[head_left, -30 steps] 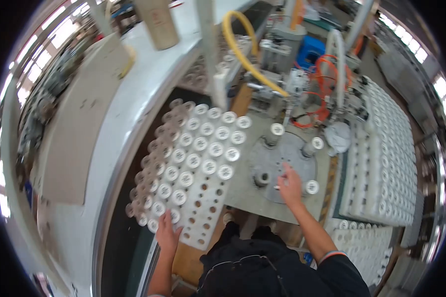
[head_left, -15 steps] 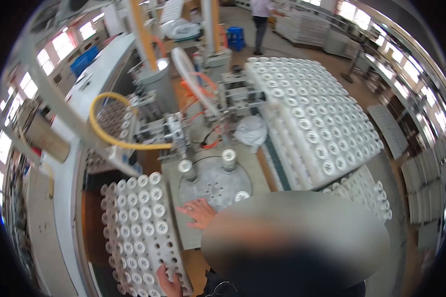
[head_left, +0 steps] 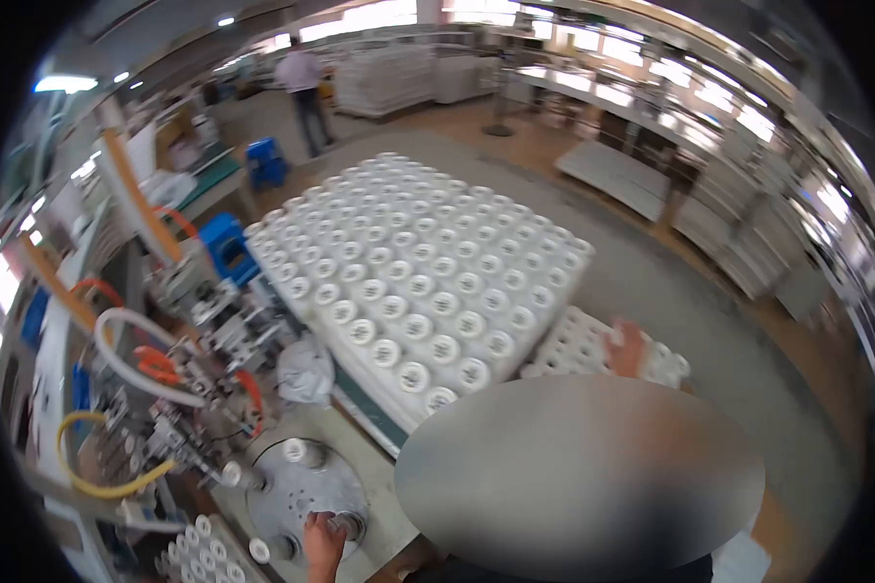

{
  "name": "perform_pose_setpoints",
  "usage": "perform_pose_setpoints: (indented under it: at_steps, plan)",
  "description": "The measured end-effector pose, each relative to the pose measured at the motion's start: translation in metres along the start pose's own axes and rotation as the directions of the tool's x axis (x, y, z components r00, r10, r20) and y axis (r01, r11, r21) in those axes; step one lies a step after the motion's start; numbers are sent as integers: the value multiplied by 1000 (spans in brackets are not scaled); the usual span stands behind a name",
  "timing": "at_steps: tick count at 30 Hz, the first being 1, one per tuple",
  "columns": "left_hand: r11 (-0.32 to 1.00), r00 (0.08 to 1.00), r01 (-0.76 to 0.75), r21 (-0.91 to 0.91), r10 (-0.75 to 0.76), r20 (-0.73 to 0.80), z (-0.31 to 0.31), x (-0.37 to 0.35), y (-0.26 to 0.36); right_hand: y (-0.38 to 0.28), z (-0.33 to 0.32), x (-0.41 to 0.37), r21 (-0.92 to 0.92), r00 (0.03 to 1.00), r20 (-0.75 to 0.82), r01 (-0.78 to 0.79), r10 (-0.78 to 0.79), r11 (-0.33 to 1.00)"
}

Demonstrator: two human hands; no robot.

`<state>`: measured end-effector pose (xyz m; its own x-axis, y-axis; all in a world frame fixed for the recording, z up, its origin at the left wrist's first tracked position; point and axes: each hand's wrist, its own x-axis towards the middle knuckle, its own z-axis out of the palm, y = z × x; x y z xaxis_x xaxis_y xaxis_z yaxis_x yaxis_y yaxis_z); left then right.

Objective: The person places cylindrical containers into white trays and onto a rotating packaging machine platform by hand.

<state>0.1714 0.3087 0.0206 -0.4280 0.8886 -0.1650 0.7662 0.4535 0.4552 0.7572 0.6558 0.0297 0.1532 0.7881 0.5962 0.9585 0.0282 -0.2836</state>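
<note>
My left hand (head_left: 323,546) is at the front of the round metal turntable (head_left: 292,500), its fingers curled around a short cylinder (head_left: 352,526) standing there. Other white-topped cylinders stand on the turntable, one at the back (head_left: 303,452), one at the left (head_left: 243,474) and one at the front left (head_left: 280,548). Over on the right, my right hand (head_left: 626,350) is over a white tray (head_left: 578,335) with holes and white pieces. Motion smears its fingers, so what they hold does not show. A blurred oval hides my forearm and part of the tray.
A large white stack (head_left: 437,301) topped with rows of round white-faced parts stands beyond the turntable. Machine arms with a yellow hose (head_left: 117,493) flank the turntable's left. A plastic bag (head_left: 306,371) lies beside the stack. Another person (head_left: 303,92) stands far back.
My view has swung right. My left hand has moved from the left tray to a cylinder on the turntable. My right hand has left the turntable's edge for the right tray.
</note>
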Motion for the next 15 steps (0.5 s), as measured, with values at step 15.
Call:
perform_pose_setpoints:
  at_steps: [15]
  plan:
    - [984,992,124,125,-126,7,2,7,22,105,28,39,-121,913,371,226,-167,967]
